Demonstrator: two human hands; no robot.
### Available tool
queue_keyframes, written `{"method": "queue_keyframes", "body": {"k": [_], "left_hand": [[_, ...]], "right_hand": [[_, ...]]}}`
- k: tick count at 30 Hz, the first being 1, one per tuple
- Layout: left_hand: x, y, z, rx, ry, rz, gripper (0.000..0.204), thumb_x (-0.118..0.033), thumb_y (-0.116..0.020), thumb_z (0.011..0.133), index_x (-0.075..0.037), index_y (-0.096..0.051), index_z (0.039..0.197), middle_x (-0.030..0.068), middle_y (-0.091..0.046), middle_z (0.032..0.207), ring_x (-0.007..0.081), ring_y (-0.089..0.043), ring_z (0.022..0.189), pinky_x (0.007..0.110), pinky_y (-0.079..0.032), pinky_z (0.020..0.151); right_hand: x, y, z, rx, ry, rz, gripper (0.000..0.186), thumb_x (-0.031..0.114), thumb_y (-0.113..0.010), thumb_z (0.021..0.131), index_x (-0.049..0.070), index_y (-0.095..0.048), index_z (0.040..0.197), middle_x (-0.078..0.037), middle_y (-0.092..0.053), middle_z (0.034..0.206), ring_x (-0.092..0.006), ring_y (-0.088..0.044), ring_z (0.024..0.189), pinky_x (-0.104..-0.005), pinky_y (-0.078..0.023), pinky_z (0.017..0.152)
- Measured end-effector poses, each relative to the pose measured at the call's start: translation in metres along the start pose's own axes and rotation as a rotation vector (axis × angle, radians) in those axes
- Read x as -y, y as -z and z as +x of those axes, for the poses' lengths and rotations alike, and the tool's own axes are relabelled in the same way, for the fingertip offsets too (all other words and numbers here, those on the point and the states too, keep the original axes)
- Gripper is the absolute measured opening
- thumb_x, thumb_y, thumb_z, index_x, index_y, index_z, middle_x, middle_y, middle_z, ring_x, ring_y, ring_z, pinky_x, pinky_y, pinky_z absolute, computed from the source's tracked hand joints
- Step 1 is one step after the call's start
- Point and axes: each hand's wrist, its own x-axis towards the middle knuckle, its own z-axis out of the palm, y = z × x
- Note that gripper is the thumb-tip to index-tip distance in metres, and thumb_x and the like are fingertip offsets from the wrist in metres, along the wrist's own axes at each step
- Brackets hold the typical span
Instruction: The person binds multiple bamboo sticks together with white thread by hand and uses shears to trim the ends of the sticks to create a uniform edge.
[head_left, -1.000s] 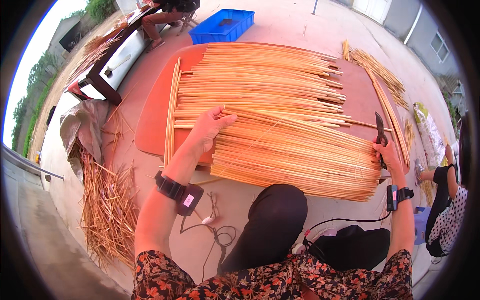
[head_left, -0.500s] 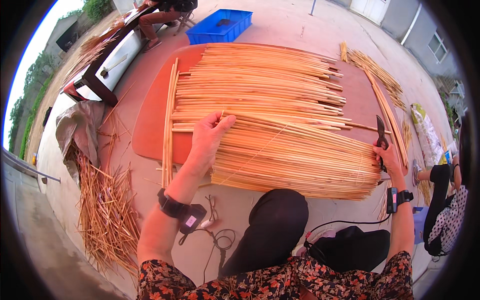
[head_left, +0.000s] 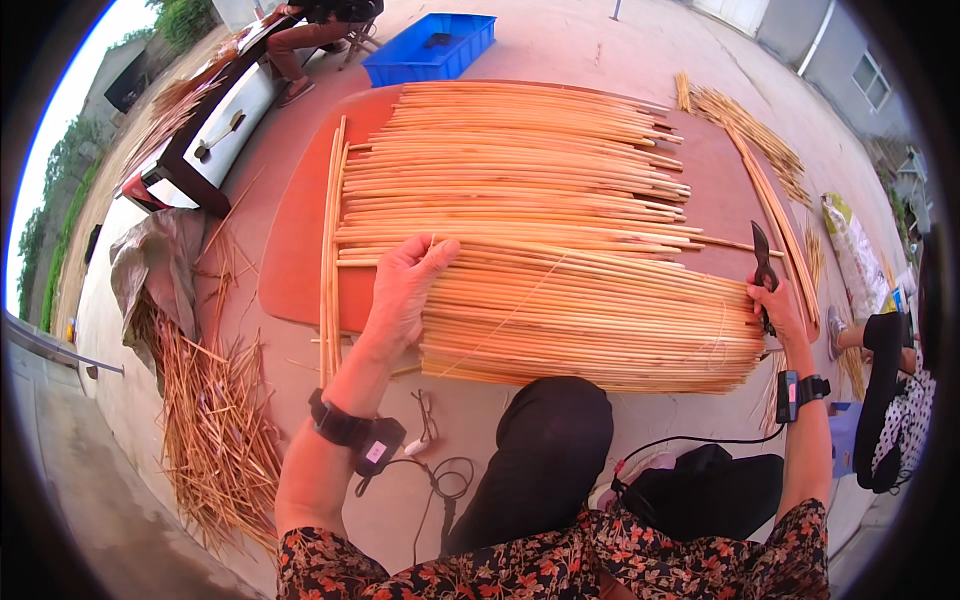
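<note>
The left hand (head_left: 405, 290) lies palm down on the near left end of a broad layer of pale reed stalks (head_left: 540, 230), fingers spread and slightly bent, fingertips pressing on the stalks; it closes on nothing. The stalks run crosswise from this hand toward the right hand (head_left: 775, 305), which grips a dark pair of shears (head_left: 763, 265) at the far right ends of the same stalks, fist closed round the handles, blades pointing up and away from the person.

The stalks rest on a reddish-brown board (head_left: 295, 230). Left of the left hand, a few loose stalks (head_left: 330, 240) lie lengthwise along the ends of the layer, and beyond them a bare strip of board runs to its rounded left edge. Just below the left wrist the board ends and the concrete ground (head_left: 600, 40) begins. Past the right hand, the stalk ends are ragged, and a narrow bare strip of board lies between them and a long bundle of reeds (head_left: 770, 200) that slants along the board's right edge.

Both forearms come up from the lower edge, each with a black wrist device; the left arm (head_left: 330, 440) reaches forward and slightly right, the right arm (head_left: 805, 440) rises nearly straight. The person's dark-clad knee (head_left: 545, 440) sits between them, touching the near edge of the stalks. A heap of dry reed waste (head_left: 215, 420) lies on the ground well to the left of the left arm. A blue crate (head_left: 432, 48) stands beyond the board's far edge, and a dark bench (head_left: 200, 140) stands far left of it.
</note>
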Motion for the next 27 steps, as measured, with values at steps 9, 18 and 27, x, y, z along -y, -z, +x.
{"method": "queue_keyframes", "body": {"k": [9, 18, 27], "left_hand": [[0.013, 0.0, 0.025, -0.102, -0.063, 0.563, 0.054, -0.01, -0.071, 0.086, 0.001, -0.047, 0.132, 0.007, -0.066, 0.099, 0.0116, -0.06, 0.09, 0.025, -0.048, 0.08], [-0.006, -0.137, 0.027, 0.247, -0.811, 1.357, 0.037, -0.005, -0.068, 0.082, 0.0, -0.06, 0.118, 0.0128, -0.061, 0.119, 0.0277, -0.06, 0.106, 0.037, -0.048, 0.089], [0.131, -0.335, 0.096, 0.79, -0.295, 1.527, 0.038, -0.027, -0.078, 0.077, 0.003, -0.066, 0.097, 0.0222, -0.067, 0.093, 0.0338, -0.065, 0.087, 0.039, -0.049, 0.079]], "right_hand": [[-0.014, 0.006, 0.003, -0.037, -0.054, -0.047, 0.016, 0.012, -0.068, 0.085, 0.005, -0.059, 0.096, 0.004, -0.053, 0.07, -0.0029, -0.048, 0.053, -0.0198, -0.038, 0.047], [0.006, 0.001, 0.004, 0.03, -0.065, -0.079, 0.019, 0.015, -0.07, 0.084, 0.004, -0.06, 0.095, 0.002, -0.056, 0.07, -0.007, -0.05, 0.054, -0.0256, -0.04, 0.048], [-0.003, -0.013, 0.013, 0.035, -0.029, -0.05, 0.013, 0.015, -0.069, 0.086, 0.007, -0.059, 0.089, 0.001, -0.056, 0.068, -0.0083, -0.051, 0.054, -0.0259, -0.044, 0.05]]}}
